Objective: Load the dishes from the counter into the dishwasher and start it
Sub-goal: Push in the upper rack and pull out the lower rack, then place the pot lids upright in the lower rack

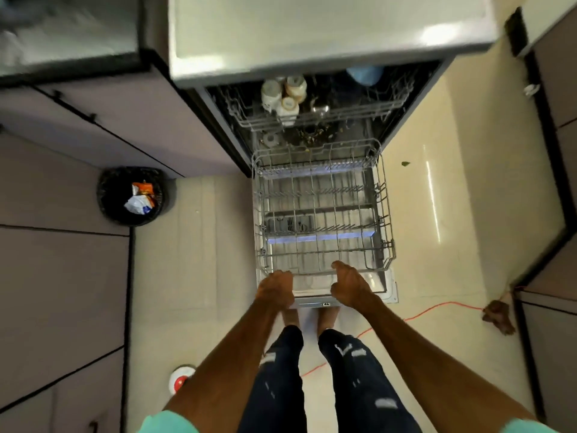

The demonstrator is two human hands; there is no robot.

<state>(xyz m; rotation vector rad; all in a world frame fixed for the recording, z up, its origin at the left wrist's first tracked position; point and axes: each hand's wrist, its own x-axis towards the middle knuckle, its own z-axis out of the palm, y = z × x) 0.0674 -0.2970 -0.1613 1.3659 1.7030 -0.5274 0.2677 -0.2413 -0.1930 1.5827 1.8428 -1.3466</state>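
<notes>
The dishwasher [415, 98] stands open below me, its door [392, 292] folded flat to the floor. The grey wire lower rack [385, 214] is pulled out over the door and holds nothing. My left hand [276, 292] and my right hand [351, 285] both grip the rack's near front rim, fingers curled over the wire. Further in, the upper rack [249, 117] carries a few pale cups [282, 95] and a blue bowl [363, 75]. Food scraps lie on the tub floor [307, 135].
A steel counter top [312, 29] lies above the dishwasher. A black bin [131, 195] with wrappers stands on the floor at left, beside grey cabinets [62, 276]. An orange cable [437, 307] runs across the floor at right. A red-and-white round object [179, 378] lies near my left leg.
</notes>
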